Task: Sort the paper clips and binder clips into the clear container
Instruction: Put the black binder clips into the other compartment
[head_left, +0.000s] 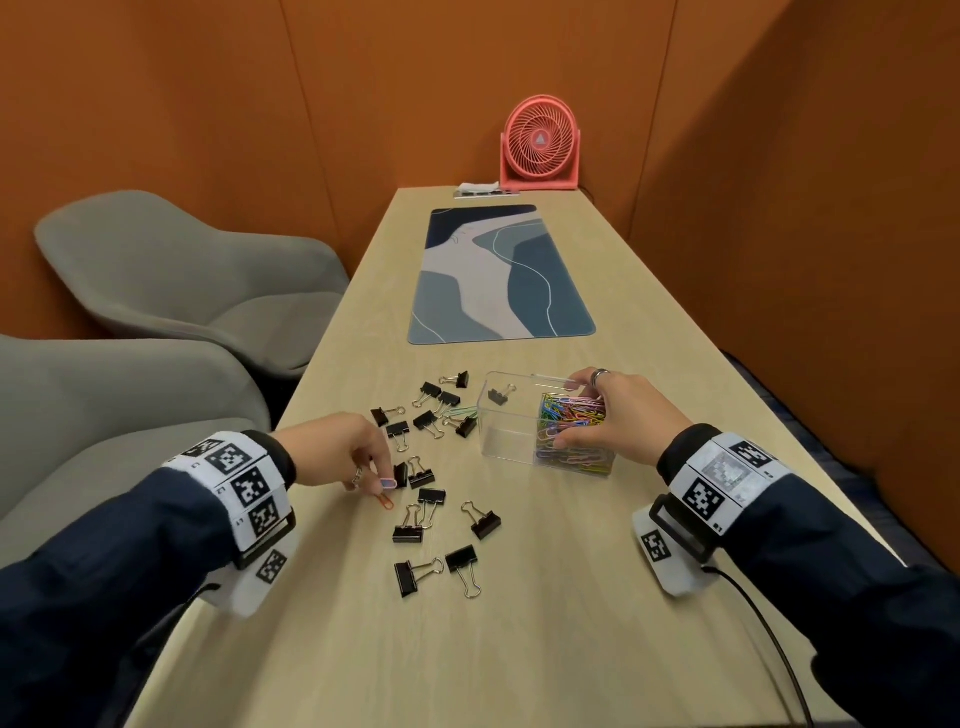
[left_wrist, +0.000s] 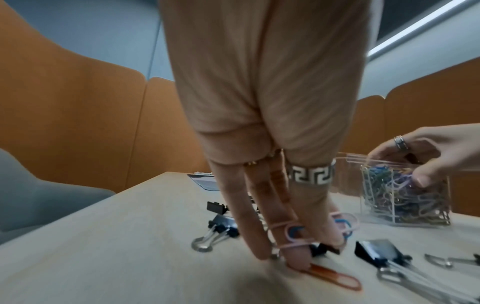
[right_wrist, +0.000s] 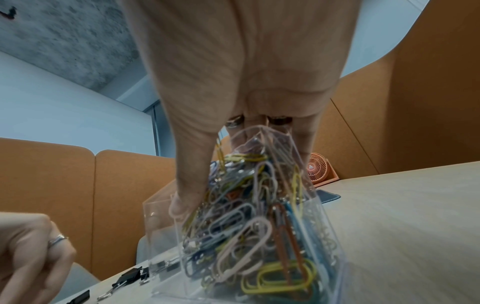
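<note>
A clear container (head_left: 511, 441) with two compartments stands on the table. Its right compartment is packed with coloured paper clips (head_left: 571, 421) (right_wrist: 249, 222); the left one holds one black binder clip (head_left: 501, 396). My right hand (head_left: 582, 415) (right_wrist: 221, 164) grips the container at the right compartment, thumb on the near wall and fingers over the far rim. To the left, my left hand (head_left: 382, 486) (left_wrist: 298, 253) pinches pink and blue paper clips (left_wrist: 342, 224), and a fingertip touches an orange paper clip (head_left: 385, 503) (left_wrist: 335, 275) lying flat on the table. Several black binder clips (head_left: 485, 522) lie scattered around it.
More binder clips (head_left: 431, 408) and a few paper clips lie left of the container. A blue patterned desk mat (head_left: 498, 275) and a pink fan (head_left: 540, 145) sit farther back. Grey chairs (head_left: 182, 270) stand past the table's left edge. A black cable (head_left: 769, 634) trails from my right wrist.
</note>
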